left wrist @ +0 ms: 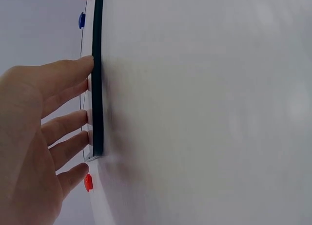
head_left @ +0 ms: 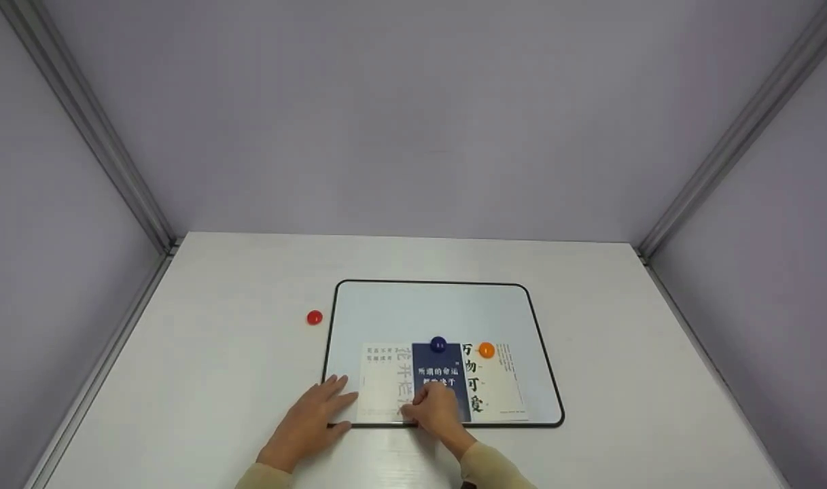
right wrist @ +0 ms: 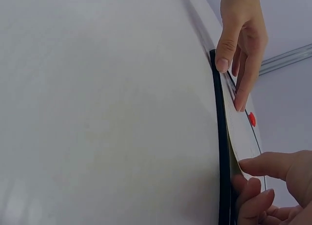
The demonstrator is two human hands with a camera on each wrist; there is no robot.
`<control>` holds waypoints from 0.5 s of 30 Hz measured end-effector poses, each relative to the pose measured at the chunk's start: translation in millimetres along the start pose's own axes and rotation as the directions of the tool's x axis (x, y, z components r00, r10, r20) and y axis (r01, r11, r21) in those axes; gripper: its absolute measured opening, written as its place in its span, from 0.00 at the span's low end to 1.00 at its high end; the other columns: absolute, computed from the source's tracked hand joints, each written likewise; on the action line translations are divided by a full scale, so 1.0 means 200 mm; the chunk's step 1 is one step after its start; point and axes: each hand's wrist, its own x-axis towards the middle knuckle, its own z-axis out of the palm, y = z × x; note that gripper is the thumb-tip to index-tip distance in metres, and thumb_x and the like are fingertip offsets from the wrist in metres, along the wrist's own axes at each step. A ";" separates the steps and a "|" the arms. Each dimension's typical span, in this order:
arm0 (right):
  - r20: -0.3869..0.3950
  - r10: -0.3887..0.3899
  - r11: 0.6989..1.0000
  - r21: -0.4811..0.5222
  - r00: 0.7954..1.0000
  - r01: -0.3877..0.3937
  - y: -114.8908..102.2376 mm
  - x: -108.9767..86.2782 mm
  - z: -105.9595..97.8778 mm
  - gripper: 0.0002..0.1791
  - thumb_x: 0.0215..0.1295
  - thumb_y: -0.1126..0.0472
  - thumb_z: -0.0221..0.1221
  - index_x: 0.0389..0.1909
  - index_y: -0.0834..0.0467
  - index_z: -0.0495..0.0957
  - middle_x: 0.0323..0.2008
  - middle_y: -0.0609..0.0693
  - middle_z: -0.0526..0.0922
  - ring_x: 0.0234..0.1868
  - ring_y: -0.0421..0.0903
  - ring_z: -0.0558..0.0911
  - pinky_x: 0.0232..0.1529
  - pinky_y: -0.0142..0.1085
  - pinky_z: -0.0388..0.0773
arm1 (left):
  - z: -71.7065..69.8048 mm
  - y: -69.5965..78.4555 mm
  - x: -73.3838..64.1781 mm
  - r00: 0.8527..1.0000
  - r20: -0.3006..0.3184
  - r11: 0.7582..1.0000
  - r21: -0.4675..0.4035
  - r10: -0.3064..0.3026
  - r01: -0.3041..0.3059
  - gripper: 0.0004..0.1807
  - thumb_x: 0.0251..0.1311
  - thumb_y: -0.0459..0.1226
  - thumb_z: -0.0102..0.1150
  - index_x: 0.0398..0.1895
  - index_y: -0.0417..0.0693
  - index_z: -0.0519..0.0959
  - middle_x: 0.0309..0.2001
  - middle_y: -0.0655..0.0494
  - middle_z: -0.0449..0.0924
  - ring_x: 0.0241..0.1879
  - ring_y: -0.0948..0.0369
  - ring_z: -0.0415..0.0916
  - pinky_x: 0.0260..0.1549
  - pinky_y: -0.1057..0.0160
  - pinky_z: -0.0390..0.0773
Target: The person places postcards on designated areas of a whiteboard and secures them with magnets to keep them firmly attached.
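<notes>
A white card with grey characters (head_left: 379,384) lies on the lower left of a black-framed whiteboard (head_left: 433,312). My right hand (head_left: 437,411) pinches this card near its bottom right corner; the right wrist view shows its edge bent up between thumb and fingers. Spread over the board's lower left corner, my left hand (head_left: 308,418) rests its fingertips on the surface, its thumb at the black frame (left wrist: 97,108). Right of the white card come a dark blue card (head_left: 437,360), partly covered by my right hand, and a cream card with black characters (head_left: 508,390).
On the blue card's top edge sits a round blue magnet (head_left: 438,344). An orange magnet (head_left: 486,350) is on the cream card. A red magnet (head_left: 314,317) lies on the white table (head_left: 624,353), left of the board. Grey walls (head_left: 413,122) enclose the table's back and sides.
</notes>
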 end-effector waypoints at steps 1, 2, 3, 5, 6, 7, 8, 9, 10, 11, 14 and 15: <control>-0.009 -0.004 1.000 -0.005 1.000 0.003 0.00 0.00 0.00 0.12 0.45 0.66 0.71 0.17 0.61 0.75 0.17 0.48 0.77 0.18 0.39 0.72 0.18 0.27 0.65 | 0.00 0.00 0.00 1.000 -0.003 1.000 0.000 0.003 -0.003 0.26 0.56 0.43 0.66 0.58 0.50 0.77 0.68 0.44 0.70 0.69 0.45 0.66 0.68 0.44 0.66; -0.016 -0.001 1.000 -0.010 1.000 0.001 0.00 0.00 0.00 0.13 0.45 0.66 0.71 0.16 0.60 0.74 0.17 0.47 0.76 0.18 0.39 0.71 0.18 0.27 0.65 | 0.00 0.00 0.00 1.000 -0.004 1.000 0.000 0.006 -0.006 0.25 0.56 0.43 0.66 0.59 0.50 0.77 0.67 0.44 0.70 0.69 0.45 0.66 0.68 0.44 0.66; -0.022 0.002 1.000 -0.014 1.000 -0.003 0.00 0.00 0.00 0.13 0.44 0.66 0.72 0.16 0.60 0.74 0.16 0.47 0.75 0.18 0.39 0.70 0.18 0.27 0.64 | 0.00 0.00 0.00 1.000 -0.006 1.000 0.001 0.008 -0.008 0.25 0.56 0.43 0.66 0.59 0.50 0.77 0.67 0.44 0.70 0.69 0.45 0.66 0.68 0.44 0.66; -0.035 0.000 1.000 -0.019 0.999 0.000 0.00 0.00 0.01 0.14 0.44 0.65 0.72 0.15 0.59 0.73 0.15 0.46 0.73 0.18 0.39 0.69 0.18 0.27 0.63 | 0.00 0.00 0.00 1.000 -0.006 1.000 0.001 0.010 -0.010 0.25 0.56 0.43 0.66 0.59 0.50 0.77 0.68 0.44 0.70 0.69 0.45 0.66 0.68 0.44 0.66; -0.037 -0.001 1.000 -0.023 0.999 0.000 0.00 0.00 0.01 0.15 0.44 0.65 0.72 0.14 0.59 0.73 0.14 0.45 0.72 0.18 0.39 0.69 0.18 0.27 0.63 | 0.00 0.00 0.00 1.000 -0.006 1.000 -0.001 0.012 -0.012 0.25 0.56 0.43 0.66 0.59 0.50 0.77 0.68 0.44 0.70 0.69 0.45 0.66 0.68 0.44 0.66; -0.036 -0.003 1.000 -0.023 0.999 0.002 0.00 -0.01 0.01 0.15 0.44 0.65 0.72 0.14 0.59 0.73 0.14 0.45 0.72 0.17 0.39 0.68 0.18 0.27 0.63 | 0.00 0.00 -0.01 1.000 -0.007 1.000 0.000 0.015 -0.015 0.25 0.56 0.43 0.66 0.59 0.50 0.77 0.67 0.44 0.70 0.69 0.45 0.66 0.67 0.44 0.66; -0.036 -0.008 1.000 -0.026 0.999 0.007 0.00 -0.01 0.01 0.15 0.44 0.65 0.72 0.14 0.59 0.73 0.14 0.45 0.72 0.17 0.39 0.68 0.18 0.27 0.63 | 0.00 0.00 -0.01 1.000 -0.008 1.000 0.000 0.016 -0.016 0.25 0.56 0.43 0.66 0.59 0.50 0.77 0.67 0.44 0.70 0.69 0.45 0.66 0.67 0.44 0.66; -0.036 -0.010 1.000 -0.026 0.999 0.009 0.00 -0.01 0.01 0.15 0.44 0.65 0.72 0.15 0.59 0.73 0.14 0.45 0.72 0.18 0.39 0.68 0.18 0.27 0.63 | 0.00 0.00 -0.01 1.000 -0.010 1.000 -0.001 0.018 -0.018 0.25 0.56 0.43 0.66 0.59 0.50 0.77 0.67 0.43 0.70 0.68 0.45 0.66 0.67 0.44 0.66; -0.034 -0.014 1.000 -0.026 0.999 0.013 0.00 -0.01 0.01 0.15 0.44 0.65 0.72 0.15 0.59 0.73 0.15 0.46 0.73 0.18 0.39 0.69 0.18 0.27 0.64 | 0.00 0.00 -0.01 1.000 -0.012 1.000 0.001 0.019 -0.019 0.25 0.56 0.43 0.66 0.58 0.50 0.77 0.67 0.43 0.70 0.68 0.45 0.66 0.67 0.44 0.67; -0.033 -0.018 0.999 -0.027 0.999 0.017 0.00 -0.01 0.01 0.14 0.44 0.65 0.72 0.16 0.59 0.73 0.15 0.46 0.74 0.18 0.39 0.69 0.18 0.27 0.64 | 0.00 0.00 -0.01 1.000 -0.014 1.000 0.001 0.020 -0.020 0.25 0.56 0.43 0.66 0.58 0.50 0.77 0.67 0.43 0.70 0.68 0.45 0.67 0.67 0.44 0.67; -0.039 -0.040 0.999 -0.039 0.998 0.039 0.01 0.00 0.01 0.14 0.44 0.64 0.72 0.16 0.60 0.74 0.16 0.48 0.76 0.19 0.39 0.70 0.19 0.27 0.65 | 0.00 -0.01 -0.01 1.000 -0.019 1.000 0.005 0.021 -0.021 0.25 0.56 0.43 0.66 0.58 0.50 0.78 0.67 0.44 0.70 0.68 0.45 0.67 0.67 0.44 0.67; -0.040 -0.049 0.998 -0.042 0.998 0.048 0.01 0.00 0.01 0.13 0.44 0.64 0.72 0.16 0.60 0.75 0.17 0.48 0.77 0.19 0.39 0.70 0.19 0.27 0.65 | 0.00 -0.01 -0.01 1.000 -0.019 1.000 0.007 0.020 -0.020 0.25 0.56 0.43 0.66 0.58 0.50 0.78 0.67 0.44 0.70 0.68 0.45 0.67 0.67 0.44 0.67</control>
